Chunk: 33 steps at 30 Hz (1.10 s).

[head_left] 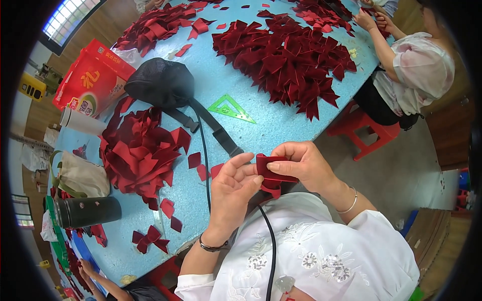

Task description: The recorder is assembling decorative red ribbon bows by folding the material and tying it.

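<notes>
In front of my chest I hold a dark red velvet ribbon (pixel 282 173), folded into a loop. My right hand (pixel 309 163) pinches it, with the thumb on its upper face. My left hand (pixel 232 188) holds its left end at the thumb tip, while the upper fingers are curled loosely. A short tail of the ribbon hangs below the fingers. To the left of my hands is a heap of cut red ribbon pieces (pixel 138 155), with a few loose ones near it. One finished-looking red bow (pixel 150 239) lies near the table's front edge.
The blue table (pixel 201 145) also bears a large pile of red bows (pixel 286 65), a green set square (pixel 231 108), a black mesh bag (pixel 160 83) with straps, a red gift bag (pixel 93 75) and a dark tumbler (pixel 89 211). A cable runs beside me. Other people sit around; a red stool (pixel 364 131) stands right.
</notes>
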Each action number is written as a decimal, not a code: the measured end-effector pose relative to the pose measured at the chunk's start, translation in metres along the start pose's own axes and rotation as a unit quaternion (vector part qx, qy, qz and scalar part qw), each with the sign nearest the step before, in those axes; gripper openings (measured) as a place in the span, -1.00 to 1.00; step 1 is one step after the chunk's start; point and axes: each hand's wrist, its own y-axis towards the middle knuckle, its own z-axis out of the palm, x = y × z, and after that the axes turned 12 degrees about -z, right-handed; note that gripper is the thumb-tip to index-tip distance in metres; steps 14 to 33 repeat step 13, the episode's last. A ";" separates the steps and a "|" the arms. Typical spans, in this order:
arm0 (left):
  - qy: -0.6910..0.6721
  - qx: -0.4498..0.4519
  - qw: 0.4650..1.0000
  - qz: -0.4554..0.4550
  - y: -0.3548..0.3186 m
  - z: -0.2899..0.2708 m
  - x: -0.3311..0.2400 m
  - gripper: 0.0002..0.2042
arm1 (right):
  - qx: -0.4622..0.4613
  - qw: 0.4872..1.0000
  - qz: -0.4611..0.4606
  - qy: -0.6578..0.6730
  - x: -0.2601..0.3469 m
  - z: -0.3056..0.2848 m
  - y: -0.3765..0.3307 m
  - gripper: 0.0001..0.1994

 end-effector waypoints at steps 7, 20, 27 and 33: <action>-0.009 0.043 0.997 -0.060 0.005 0.014 -0.005 -0.62 | 0.001 1.000 0.009 0.015 0.001 -0.018 -0.004 -0.86; 0.090 0.046 0.989 -0.111 0.018 0.014 -0.003 -0.57 | 0.050 0.997 -0.024 -0.049 0.003 -0.025 -0.004 -0.85; 0.090 0.046 0.989 -0.111 0.018 0.014 -0.003 -0.57 | 0.050 0.997 -0.024 -0.049 0.003 -0.025 -0.004 -0.85; 0.090 0.046 0.989 -0.111 0.018 0.014 -0.003 -0.57 | 0.050 0.997 -0.024 -0.049 0.003 -0.025 -0.004 -0.85</action>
